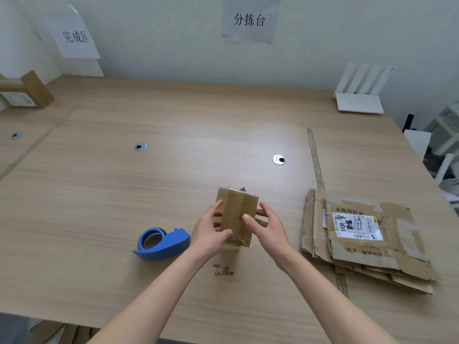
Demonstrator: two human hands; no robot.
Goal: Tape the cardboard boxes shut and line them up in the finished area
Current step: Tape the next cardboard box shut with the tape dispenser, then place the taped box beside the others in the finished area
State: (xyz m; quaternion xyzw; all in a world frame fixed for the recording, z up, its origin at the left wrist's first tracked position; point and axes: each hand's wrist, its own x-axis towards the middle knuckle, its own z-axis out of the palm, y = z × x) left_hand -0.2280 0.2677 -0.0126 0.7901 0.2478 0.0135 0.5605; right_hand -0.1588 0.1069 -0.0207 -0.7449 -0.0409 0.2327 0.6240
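You have the small cardboard box [237, 216] between both hands, just above the table [99, 194]. Your left hand [211, 232] wraps its near left side, thumb laid across the front, fingers curled round behind. Your right hand [267, 228] clamps the right side, thumb pressing the taped face. Both grips are closed on the box; neither hand is free.

A strip of tape already runs along the top seam, so you look to be at the pressing-down or checking stage, with the lining-up not yet begun for this one.

The blue tape dispenser [161, 243] lies just left of the box, close beside your left wrist, untouched. Right of the box, near but apart from it, sits a stack of flattened cardboard [360, 234] with a shipping label on top.

Far beyond the box and well to its left, another cardboard box [29, 91] stands at the table's back corner, under the paper sign [74, 37] that marks the finished area.

If the seam holds, the next move calls for a long carry left and away, setting this box beside that one, squared to it.
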